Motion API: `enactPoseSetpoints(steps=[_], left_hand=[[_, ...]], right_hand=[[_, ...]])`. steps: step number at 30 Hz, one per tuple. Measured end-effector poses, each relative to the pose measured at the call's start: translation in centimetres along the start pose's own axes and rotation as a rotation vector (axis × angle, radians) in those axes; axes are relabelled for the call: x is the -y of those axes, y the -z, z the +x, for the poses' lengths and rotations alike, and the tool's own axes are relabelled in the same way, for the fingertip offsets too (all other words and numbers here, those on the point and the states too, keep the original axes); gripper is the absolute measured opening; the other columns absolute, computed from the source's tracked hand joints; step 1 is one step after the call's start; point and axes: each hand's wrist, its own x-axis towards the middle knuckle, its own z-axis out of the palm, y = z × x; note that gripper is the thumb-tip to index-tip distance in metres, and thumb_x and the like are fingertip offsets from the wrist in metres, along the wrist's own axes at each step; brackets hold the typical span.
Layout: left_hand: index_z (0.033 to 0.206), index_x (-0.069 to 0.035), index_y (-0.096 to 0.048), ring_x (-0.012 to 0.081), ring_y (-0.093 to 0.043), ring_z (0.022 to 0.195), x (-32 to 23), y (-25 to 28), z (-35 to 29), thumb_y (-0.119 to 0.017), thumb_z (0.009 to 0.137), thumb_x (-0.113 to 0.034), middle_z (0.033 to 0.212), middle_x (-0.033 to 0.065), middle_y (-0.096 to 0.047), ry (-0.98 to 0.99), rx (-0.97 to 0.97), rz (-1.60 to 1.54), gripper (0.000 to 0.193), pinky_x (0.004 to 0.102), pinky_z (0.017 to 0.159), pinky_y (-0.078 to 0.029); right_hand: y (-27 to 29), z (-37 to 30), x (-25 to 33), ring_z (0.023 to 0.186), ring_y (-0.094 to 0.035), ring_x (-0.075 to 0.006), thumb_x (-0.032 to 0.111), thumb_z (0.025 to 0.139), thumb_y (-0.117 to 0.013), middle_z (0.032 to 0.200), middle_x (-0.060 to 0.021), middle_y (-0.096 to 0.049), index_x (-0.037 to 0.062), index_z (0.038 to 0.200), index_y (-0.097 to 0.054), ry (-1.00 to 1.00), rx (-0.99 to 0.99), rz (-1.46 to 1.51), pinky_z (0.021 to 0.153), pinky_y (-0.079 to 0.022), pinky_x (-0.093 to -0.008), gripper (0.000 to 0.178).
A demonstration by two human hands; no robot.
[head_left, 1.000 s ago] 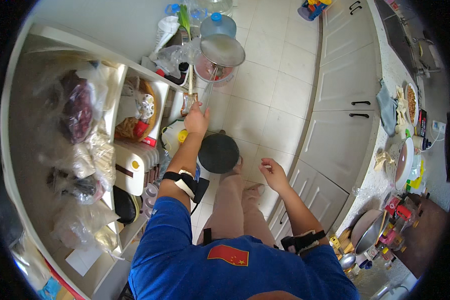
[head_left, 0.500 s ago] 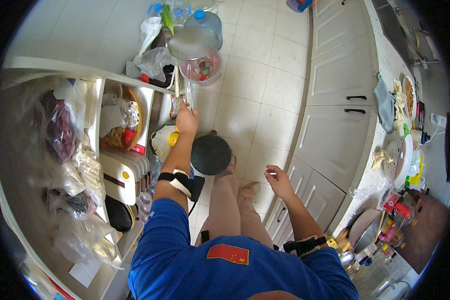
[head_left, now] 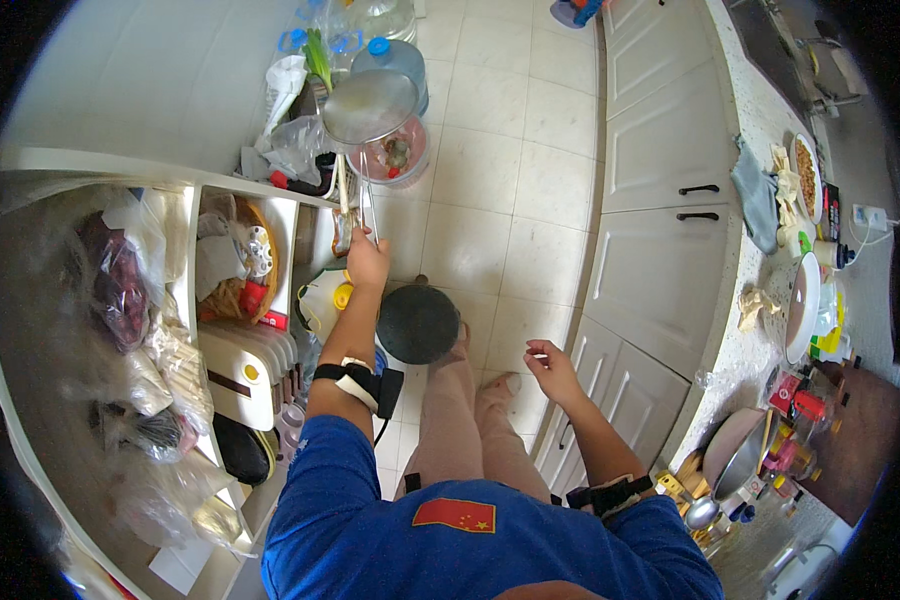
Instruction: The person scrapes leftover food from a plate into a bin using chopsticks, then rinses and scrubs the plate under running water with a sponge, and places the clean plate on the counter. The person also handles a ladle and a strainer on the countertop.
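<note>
My left hand [head_left: 368, 262], at the end of an outstretched arm, is closed around the long wire handle of a round mesh strainer [head_left: 372, 106]. The strainer's disc overlaps a blue-capped water jug [head_left: 410, 65] and the rim of a pinkish tub [head_left: 410, 165] with scraps inside. My right hand [head_left: 552, 370] hangs over the floor by the lower cabinets, fingers loosely bent and apart, with nothing visible in it. Between my left forearm and my legs is a dark round flat-topped object [head_left: 418, 325]; I cannot tell its kind.
At left, white shelves [head_left: 195, 300] hold bagged goods, a basket [head_left: 260, 250] and a cream rack [head_left: 245, 365]. Cabinets [head_left: 650, 270] line the right under a counter with a bowl [head_left: 802, 308], a plate of brown food [head_left: 808, 180], a pan [head_left: 735, 455] and bottles.
The whole view has shifted a little, moving most things slightly left. My left hand still grips the strainer, whose disc stays above the tub. My right hand has barely moved.
</note>
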Motion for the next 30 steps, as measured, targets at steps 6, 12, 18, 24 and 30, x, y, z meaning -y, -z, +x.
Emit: enactPoseSetpoints(steps=[6,12,18,24,30], left_hand=[[0.096,-0.002,-0.044,0.0382,-0.056,0.071,-0.7,3.0,-0.9,-0.056,0.071,-0.013,0.076,0.0220,-0.057,-0.086,-0.055,-0.079,0.030,0.0432,0.065,-0.044],[0.096,-0.001,-0.048,0.0198,-0.048,0.048,-3.3,7.7,-2.2,-0.049,0.073,-0.006,0.062,0.0087,-0.051,-0.279,-0.069,-0.400,0.023,0.0344,0.048,-0.039],[0.098,-0.003,-0.053,0.0051,-0.037,0.045,-4.5,10.3,-3.4,-0.041,0.081,-0.007,0.057,-0.0021,-0.043,-0.012,0.247,-0.927,0.021,0.0220,0.039,-0.029],[0.098,0.000,-0.054,0.0128,-0.045,0.049,-4.3,10.6,-8.1,-0.044,0.078,-0.007,0.059,0.0063,-0.050,-0.084,0.150,-0.536,0.023,0.0270,0.047,-0.037],[0.094,-0.001,-0.053,0.0343,-0.057,0.077,-5.3,10.3,-9.0,-0.046,0.075,-0.004,0.083,0.0206,-0.058,-0.204,0.039,-0.110,0.021,0.0391,0.069,-0.044]], right_hand=[[0.5,-0.5,1.5,0.074,-0.058,-0.0194,0.016,0.079,-0.057,0.089,-0.0121,-0.059,-0.0011,0.104,-0.051,0.043,-0.021,0.016,0.067,-0.047,-0.0281,0.031],[2.7,-3.8,5.0,0.076,-0.058,-0.0192,0.015,0.080,-0.056,0.090,-0.0122,-0.060,-0.0006,0.104,-0.052,0.108,-0.113,0.089,0.068,-0.046,-0.0291,0.029],[5.3,-6.9,6.7,0.078,-0.057,-0.0179,0.015,0.081,-0.055,0.094,-0.0103,-0.059,0.0030,0.106,-0.053,0.166,-0.245,0.148,0.070,-0.046,-0.0282,0.028],[7.4,-12.4,4.3,0.082,-0.055,-0.0158,0.016,0.082,-0.054,0.097,-0.0092,-0.058,0.0032,0.109,-0.051,0.098,-0.325,0.303,0.073,-0.044,-0.0274,0.030],[8.3,-14.1,3.5,0.083,-0.054,-0.0139,0.016,0.082,-0.055,0.098,-0.0092,-0.057,0.0020,0.110,-0.051,-0.007,-0.384,0.345,0.074,-0.044,-0.0266,0.031]])
